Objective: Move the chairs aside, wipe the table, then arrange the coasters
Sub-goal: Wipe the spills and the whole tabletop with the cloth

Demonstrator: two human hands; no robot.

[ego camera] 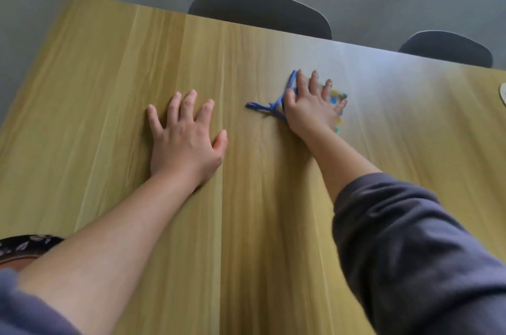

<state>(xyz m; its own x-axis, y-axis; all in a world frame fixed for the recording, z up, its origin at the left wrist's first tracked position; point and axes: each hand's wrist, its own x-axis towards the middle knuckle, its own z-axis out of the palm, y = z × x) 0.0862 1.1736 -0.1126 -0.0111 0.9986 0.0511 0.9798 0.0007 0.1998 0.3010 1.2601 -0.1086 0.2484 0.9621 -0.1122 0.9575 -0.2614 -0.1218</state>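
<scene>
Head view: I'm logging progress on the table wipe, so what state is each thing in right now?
Left hand: flat on the table, fingers spread, holding nothing.
Right hand: pressing the cloth flat on the table.
Cloth: mostly hidden under the hand.
Two chairs: at the far edge.

Two hands lie flat on a table (109, 74), the left hand (183, 140) left of the right hand (312, 107), which covers a cloth (276, 105). Two chairs (260, 11) sit behind the far edge.
</scene>
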